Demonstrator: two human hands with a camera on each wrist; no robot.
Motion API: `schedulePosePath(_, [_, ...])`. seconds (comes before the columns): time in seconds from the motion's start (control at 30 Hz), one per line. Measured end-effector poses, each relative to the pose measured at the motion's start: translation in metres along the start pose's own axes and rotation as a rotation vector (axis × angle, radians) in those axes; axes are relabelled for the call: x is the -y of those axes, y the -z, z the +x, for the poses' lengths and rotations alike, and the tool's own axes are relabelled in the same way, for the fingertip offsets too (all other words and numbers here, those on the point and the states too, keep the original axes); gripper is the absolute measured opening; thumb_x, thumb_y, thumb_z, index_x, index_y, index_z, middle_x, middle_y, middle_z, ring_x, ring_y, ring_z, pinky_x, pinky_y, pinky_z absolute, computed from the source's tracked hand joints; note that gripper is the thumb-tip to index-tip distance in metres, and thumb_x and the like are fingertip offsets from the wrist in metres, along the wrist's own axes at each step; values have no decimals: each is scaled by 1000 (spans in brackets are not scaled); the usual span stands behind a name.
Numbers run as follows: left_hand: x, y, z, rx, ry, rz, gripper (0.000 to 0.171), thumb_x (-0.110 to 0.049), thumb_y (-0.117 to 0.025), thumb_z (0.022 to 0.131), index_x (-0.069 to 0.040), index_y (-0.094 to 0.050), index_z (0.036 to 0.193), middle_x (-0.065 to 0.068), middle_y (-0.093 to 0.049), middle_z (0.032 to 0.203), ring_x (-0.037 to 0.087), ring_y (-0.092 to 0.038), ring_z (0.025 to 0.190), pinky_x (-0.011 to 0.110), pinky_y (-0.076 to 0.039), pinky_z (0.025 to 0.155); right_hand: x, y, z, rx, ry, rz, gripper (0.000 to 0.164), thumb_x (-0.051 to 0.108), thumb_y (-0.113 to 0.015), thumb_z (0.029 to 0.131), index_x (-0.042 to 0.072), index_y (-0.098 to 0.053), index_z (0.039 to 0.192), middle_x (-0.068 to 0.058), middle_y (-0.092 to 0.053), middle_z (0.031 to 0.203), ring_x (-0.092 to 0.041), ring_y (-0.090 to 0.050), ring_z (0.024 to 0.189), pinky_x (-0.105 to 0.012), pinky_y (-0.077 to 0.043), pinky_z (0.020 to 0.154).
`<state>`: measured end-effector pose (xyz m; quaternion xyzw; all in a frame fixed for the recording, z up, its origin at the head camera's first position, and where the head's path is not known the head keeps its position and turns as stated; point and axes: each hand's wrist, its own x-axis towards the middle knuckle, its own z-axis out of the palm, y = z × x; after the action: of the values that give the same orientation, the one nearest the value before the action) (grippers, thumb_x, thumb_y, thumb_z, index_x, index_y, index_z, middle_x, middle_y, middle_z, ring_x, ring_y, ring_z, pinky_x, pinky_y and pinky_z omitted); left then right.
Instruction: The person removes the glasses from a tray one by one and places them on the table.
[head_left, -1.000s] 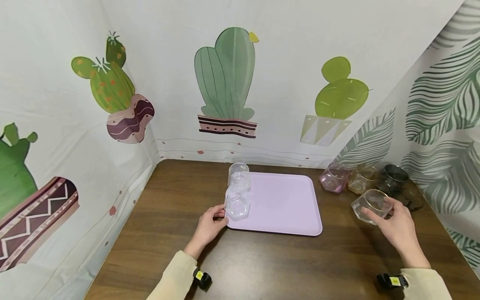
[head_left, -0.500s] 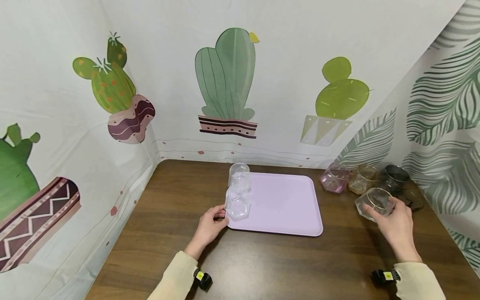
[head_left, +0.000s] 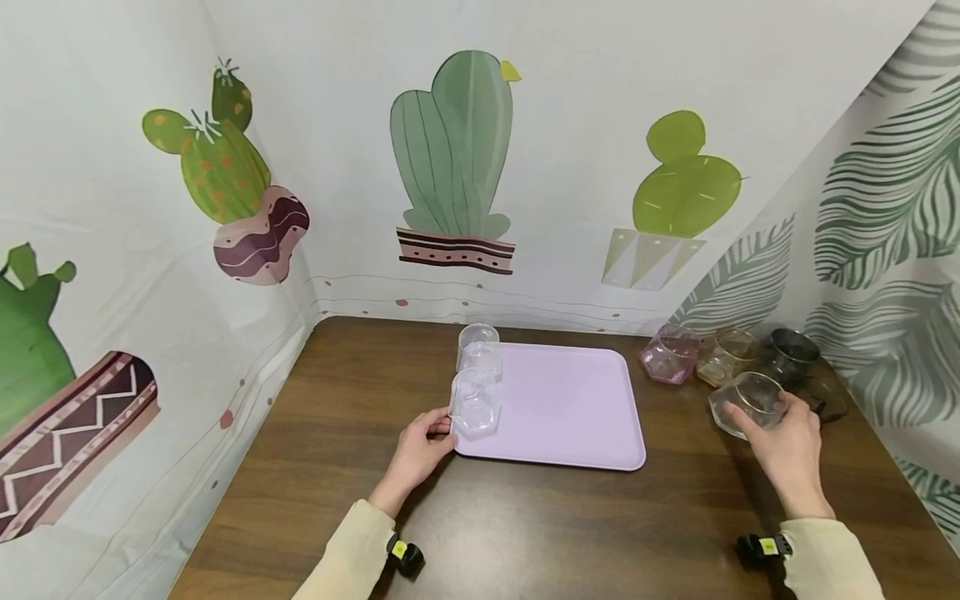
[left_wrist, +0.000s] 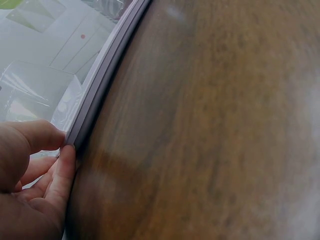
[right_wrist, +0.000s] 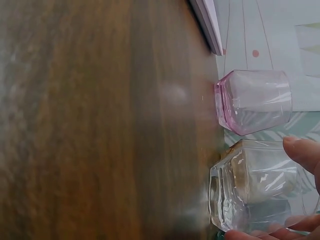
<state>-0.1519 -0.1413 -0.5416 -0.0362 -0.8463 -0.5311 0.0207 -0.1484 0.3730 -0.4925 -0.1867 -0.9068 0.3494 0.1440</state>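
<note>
My left hand (head_left: 423,448) pinches the near left corner of a lilac tray (head_left: 562,408); the left wrist view shows thumb and fingers meeting at its rim (left_wrist: 95,82). Two clear faceted glasses (head_left: 476,408) stand in line along the tray's left side. Over on the right, my right hand (head_left: 791,454) grips a clear gold-rimmed glass (head_left: 737,407) between thumb and fingers. The right wrist view has this glass (right_wrist: 227,200) upright, base right at the tabletop, overlapping an amber glass (right_wrist: 241,160). A pink glass (right_wrist: 252,102) stands beside them.
In the back right corner, a dark grey glass (head_left: 787,357) follows the pink and amber ones. Partly behind my right hand is another dark-tinted see-through thing (head_left: 828,404). A printed cloth (head_left: 562,167) hangs along the back of the brown wooden table (head_left: 525,525).
My right hand has shifted the gold-rimmed glass slightly back and right, toward the coloured glasses, while the right wrist swung left. My left hand and the tray have stayed put.
</note>
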Motion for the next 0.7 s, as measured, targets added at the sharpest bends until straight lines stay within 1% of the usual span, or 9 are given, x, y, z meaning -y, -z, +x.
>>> schedulePosePath(0.13, [0,0,0,-1,-6,1,42,4,-74,84,9,-68,126,14,-70,104,33,-69,100,23,-57,79,-1,0,0,-10,11,-2,87,30,-76,92,-22,-33,147,-45,-43,135,-60,-35,131,-68,-30,106])
schedulePosePath(0.4, [1,0,0,-3,-8,5,42,3,-73,84,8,-68,126,13,-70,103,32,-70,99,22,-56,79,-2,0,-1,-11,4,-2,86,29,-76,91,-20,-34,148,-45,-43,136,-61,-36,130,-69,-31,106])
schedulePosePath(0.6, [1,0,1,-6,-7,4,43,4,-73,84,8,-68,126,13,-70,103,32,-70,99,22,-56,79,-2,2,-5,-45,44,9,74,27,-79,90,-18,-46,138,-41,-50,126,-58,-42,122,-67,-34,98])
schedulePosePath(0.7, [1,-1,0,-4,-9,0,42,4,-73,84,9,-68,126,14,-70,104,32,-70,99,22,-57,79,-1,4,-8,-66,59,19,72,27,-80,89,-18,-48,135,-40,-53,122,-55,-42,121,-65,-34,95])
